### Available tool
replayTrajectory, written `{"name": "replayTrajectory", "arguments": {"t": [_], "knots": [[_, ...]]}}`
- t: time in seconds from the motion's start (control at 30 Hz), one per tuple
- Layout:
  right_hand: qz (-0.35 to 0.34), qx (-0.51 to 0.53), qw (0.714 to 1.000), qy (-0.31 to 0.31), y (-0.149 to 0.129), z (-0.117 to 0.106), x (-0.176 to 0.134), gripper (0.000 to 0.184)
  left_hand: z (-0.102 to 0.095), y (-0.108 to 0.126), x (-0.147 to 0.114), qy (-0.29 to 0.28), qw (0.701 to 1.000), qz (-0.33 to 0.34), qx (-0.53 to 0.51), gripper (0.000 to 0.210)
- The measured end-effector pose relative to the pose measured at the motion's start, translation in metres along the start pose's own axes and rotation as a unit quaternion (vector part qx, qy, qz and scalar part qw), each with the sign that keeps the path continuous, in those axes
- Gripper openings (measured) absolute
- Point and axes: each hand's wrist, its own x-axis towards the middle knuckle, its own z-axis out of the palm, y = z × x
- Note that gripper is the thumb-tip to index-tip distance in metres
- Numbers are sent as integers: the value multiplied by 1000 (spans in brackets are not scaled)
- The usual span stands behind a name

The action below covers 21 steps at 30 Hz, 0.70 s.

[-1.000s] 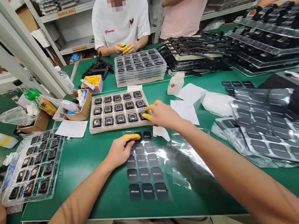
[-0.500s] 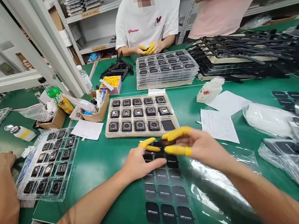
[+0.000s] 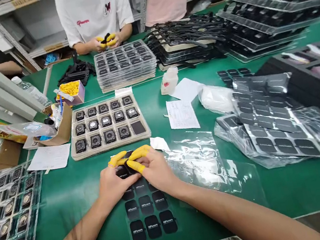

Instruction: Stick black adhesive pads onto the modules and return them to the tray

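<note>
Near the front edge of the bench lies a sheet of black labels; over its far end the right hand pinches a small dark piece. The left hand bends in beside it, whether gripping I can't tell. Beyond sits a beige tray; a co-worker's hands are by the far edge.

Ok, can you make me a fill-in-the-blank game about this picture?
1. The finger covers on the left hand and right hand are coloured ____.
2. The black labels nearest the person read ____.
3. The crumpled white scrap lies nearer the person's ____ hand.
4. The tabletop is coloured ____.

Missing words: yellow; HiFuture; right; green.
</note>
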Motion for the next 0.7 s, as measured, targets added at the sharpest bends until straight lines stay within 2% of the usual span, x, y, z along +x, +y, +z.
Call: {"name": "replayTrajectory", "arguments": {"t": [0.17, 0.27, 0.33, 0.4, 0.43, 0.5, 0.53, 0.6, 0.63, 0.7], "knots": [[-44, -58, 997, -10, 10, -5, 0, 5, 3, 2, -2, 41, 998, 42, 19, 46], [-105, -160, 981, -12, 15, -8, 4, 15, 3, 2, -3, 41, 996, 68, 29, 44], [-139, -203, 969, -13, 7, -11, 7, 14, 2, 2, -3, 36, 996, 75, 21, 45], [-140, -174, 975, -13, -10, -20, 9, 5, 0, 2, -3, 23, 998, 66, -6, 47], [-129, -139, 982, -6, -22, -28, 10, 6, -1, 2, -3, 14, 998, 54, -30, 47], [-101, -76, 992, 28, -42, -54, 10, 24, -2, 1, -2, -8, 995, 22, -94, 48], [-90, -82, 991, 47, -48, -70, 9, 32, -3, 0, -2, -16, 991, 7, -131, 51], [-51, -180, 980, 65, -50, -104, 6, 39, -3, -2, -2, -28, 981, -16, -194, 58], [-19, -260, 963, 66, -46, -119, 4, 40, -3, -3, -2, -32, 976, -23, -213, 61], [22, -427, 900, 86, -33, -139, 1, 33, -1, -5, -1, -40, 973, -29, -226, 63]]}}
